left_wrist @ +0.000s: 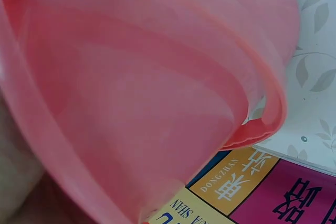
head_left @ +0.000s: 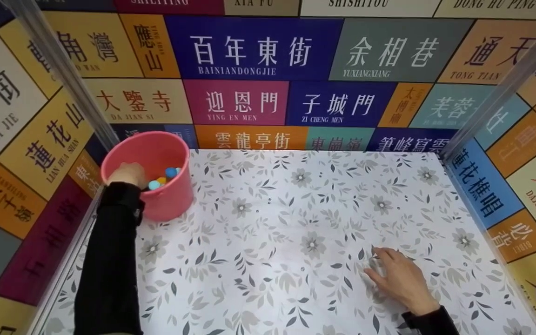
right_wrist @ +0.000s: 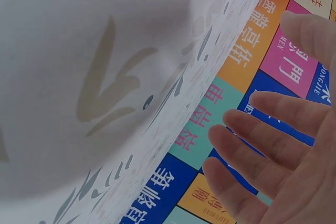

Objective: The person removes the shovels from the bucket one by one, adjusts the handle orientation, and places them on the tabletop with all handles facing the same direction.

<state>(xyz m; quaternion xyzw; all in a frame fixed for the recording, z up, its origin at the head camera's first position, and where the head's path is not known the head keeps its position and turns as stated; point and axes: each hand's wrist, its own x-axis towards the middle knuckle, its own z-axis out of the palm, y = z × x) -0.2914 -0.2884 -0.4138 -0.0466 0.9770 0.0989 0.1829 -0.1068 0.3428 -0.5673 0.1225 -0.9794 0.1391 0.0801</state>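
Observation:
A pink bucket (head_left: 170, 204) stands at the far left of the patterned tabletop. Inside it lie several small coloured balls, among them a blue ball (head_left: 170, 172) and a pale turquoise ball (head_left: 154, 184). My left hand (head_left: 127, 175) is over the bucket's near left rim, its fingers hidden down inside, so what they touch cannot be seen. In the left wrist view the bucket's wall (left_wrist: 142, 93) fills most of the picture, with a blurred bit of the hand at the edge. My right hand (head_left: 400, 280) hovers at or just above the tabletop, fingers spread and holding nothing.
Floral white paper (head_left: 272, 223) covers the table. Upright panels printed with colourful street-name signs (head_left: 254, 49) enclose it at the back and on both sides. Clear corner strips (head_left: 68, 74) join the panels. The bucket stands close to the left panel.

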